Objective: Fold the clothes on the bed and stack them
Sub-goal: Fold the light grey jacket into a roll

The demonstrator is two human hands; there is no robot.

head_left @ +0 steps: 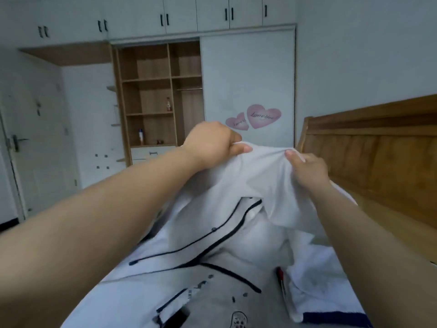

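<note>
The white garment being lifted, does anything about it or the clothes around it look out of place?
Nothing looks damaged. The white garment hangs bunched from both hands, left hand and right hand, and the clothes beneath lie crumpled and unfolded.

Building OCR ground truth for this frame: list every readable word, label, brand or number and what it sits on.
"Love time", roughly, in script on the larger pink heart sticker on the wardrobe door; blurred, so the reading is uncertain.
Smaller heart sticker: script there, too blurred to read.
White garment held up by the left hand and right hand: dark print near the bottom edge, unreadable.
Shelf bottles: labels too small.
</note>
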